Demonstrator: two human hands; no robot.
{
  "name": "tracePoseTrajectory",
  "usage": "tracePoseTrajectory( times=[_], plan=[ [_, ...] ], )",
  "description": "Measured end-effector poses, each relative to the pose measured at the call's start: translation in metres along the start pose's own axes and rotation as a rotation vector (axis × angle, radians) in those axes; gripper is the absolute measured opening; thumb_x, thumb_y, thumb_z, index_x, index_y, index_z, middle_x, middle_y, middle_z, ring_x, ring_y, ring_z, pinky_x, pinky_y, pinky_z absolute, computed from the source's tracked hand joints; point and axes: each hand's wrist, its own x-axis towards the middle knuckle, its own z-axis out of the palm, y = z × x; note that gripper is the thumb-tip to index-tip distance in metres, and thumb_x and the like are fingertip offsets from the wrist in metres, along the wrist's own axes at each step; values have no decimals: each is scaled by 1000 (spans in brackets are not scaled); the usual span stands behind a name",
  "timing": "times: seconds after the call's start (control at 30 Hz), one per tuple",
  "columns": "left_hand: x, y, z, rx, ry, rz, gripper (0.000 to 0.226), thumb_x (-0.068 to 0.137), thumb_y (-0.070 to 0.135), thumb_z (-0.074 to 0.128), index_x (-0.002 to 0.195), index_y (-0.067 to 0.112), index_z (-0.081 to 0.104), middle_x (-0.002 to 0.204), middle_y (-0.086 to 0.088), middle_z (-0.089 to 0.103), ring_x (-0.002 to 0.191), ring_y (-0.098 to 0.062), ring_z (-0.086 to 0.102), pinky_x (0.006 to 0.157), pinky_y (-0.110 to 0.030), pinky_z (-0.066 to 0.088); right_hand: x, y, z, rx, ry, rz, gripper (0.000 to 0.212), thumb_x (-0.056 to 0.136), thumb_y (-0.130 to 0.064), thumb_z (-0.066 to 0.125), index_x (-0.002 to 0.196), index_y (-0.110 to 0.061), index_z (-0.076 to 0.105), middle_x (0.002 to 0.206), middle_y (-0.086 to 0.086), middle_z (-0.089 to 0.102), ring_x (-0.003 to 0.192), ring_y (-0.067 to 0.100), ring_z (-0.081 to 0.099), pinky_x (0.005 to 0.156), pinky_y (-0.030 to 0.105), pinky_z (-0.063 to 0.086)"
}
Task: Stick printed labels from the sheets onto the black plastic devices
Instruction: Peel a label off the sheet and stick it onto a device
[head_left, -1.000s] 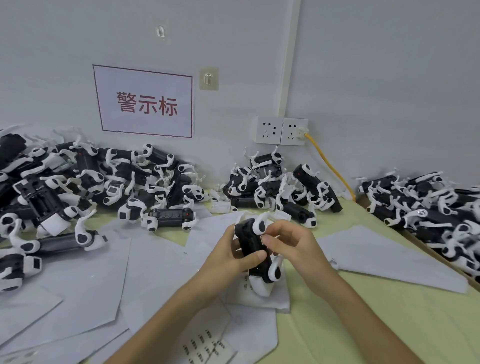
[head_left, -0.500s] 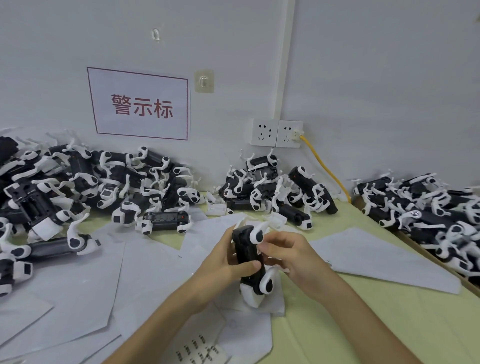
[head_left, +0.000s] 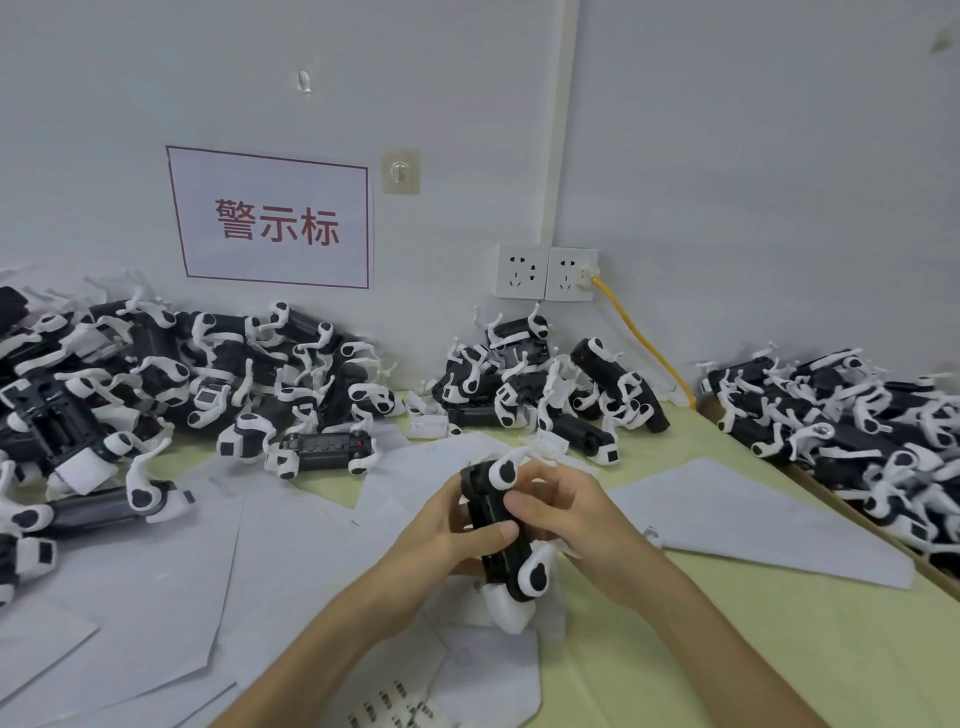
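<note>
Held device: black plastic device (head_left: 506, 564) with white end pieces, tilted upright above the tabletop (head_left: 779, 654), between both hands.
Left hand (head_left: 441, 530): grip clamped on the device's left side, thumb across its face.
Right hand (head_left: 571, 512): grip curled onto the upper right side; the fingers cover that spot, so any label there is hidden.
Label sheet (head_left: 397, 709): cut off at the bottom edge, under the left forearm; print too small to read.
Other devices: left heap (head_left: 156, 374) and right heap (head_left: 857, 426) cut off by the frame; middle heap (head_left: 545, 395) below the wall sockets.
</note>
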Motion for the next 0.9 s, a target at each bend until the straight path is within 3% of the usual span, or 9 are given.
tracePoseTrajectory(
  times=[0.13, 0.37, 0.47, 0.53, 0.6, 0.7, 0.77, 0.83, 0.9],
  plan=[
    [0, 1, -2, 11, -54, -20, 55, 81, 22, 72, 134, 20, 57, 122, -11, 70, 112, -26, 69, 92, -42, 57, -1, -1, 1, 19, -82, 42, 21, 82, -21, 74, 92, -7, 61, 85, 10, 60, 81, 26, 52, 73, 31, 45],
    [0, 1, -2, -15, -82, -12, 52, 84, 26, 71, 134, 18, 57, 117, -12, 71, 111, -25, 69, 90, -39, 56, -1, 0, 0, 36, -97, 15, 14, 94, -19, 64, 92, -10, 54, 64, -3, 49, 56, 6, 44, 56, 16, 39],
    [-1, 3, 1, -13, -83, 14, 51, 87, 30, 70, 136, 23, 57, 123, -16, 69, 113, -26, 68, 95, -45, 54, -3, -2, -1, 58, -91, 0, 24, 90, -23, 65, 95, -2, 54, 64, 3, 48, 59, 12, 46, 63, 23, 41],
    [-1, 2, 3, -13, -82, 26, 50, 89, 31, 70, 136, 23, 57, 126, -16, 68, 117, -31, 67, 99, -52, 52, -5, -3, 0, 83, -95, -9, 40, 86, -22, 67, 103, 11, 51, 83, 14, 52, 78, 27, 50, 80, 41, 41],
    [-2, 2, 3, -15, -95, 34, 48, 91, 32, 69, 137, 24, 56, 126, -15, 68, 119, -32, 65, 102, -55, 50, -7, -4, 3, 77, -81, -8, 54, 85, -22, 71, 112, 18, 46, 96, 19, 52, 93, 34, 48, 87, 49, 36],
    [-3, 4, 2, -27, -122, 36, 48, 92, 33, 69, 137, 24, 56, 123, -9, 71, 117, -25, 68, 95, -43, 58, -6, -5, 6, 47, -54, -2, 70, 79, -33, 77, 114, 19, 45, 101, 21, 51, 95, 36, 40, 87, 48, 28],
    [-3, 4, 4, -39, -125, 31, 48, 93, 33, 69, 137, 23, 56, 120, -5, 72, 114, -21, 69, 88, -33, 57, -6, -6, 5, 31, -61, -3, 64, 82, -32, 76, 113, 16, 47, 96, 20, 52, 87, 34, 42, 84, 44, 33],
    [-3, 5, 5, -45, -118, 21, 47, 92, 34, 68, 137, 22, 56, 116, -5, 72, 109, -19, 69, 85, -30, 55, -6, -6, 3, 7, -61, -9, 53, 85, -28, 71, 111, 13, 50, 83, 14, 51, 67, 24, 45, 67, 31, 42],
    [-4, 6, 7, -59, -120, 6, 48, 92, 34, 68, 136, 19, 57, 114, -8, 71, 106, -19, 68, 86, -32, 54, -5, -3, 0, 1, -71, -15, 52, 85, -27, 69, 110, 14, 48, 79, 14, 46, 63, 23, 41, 59, 23, 36]
  ],
)
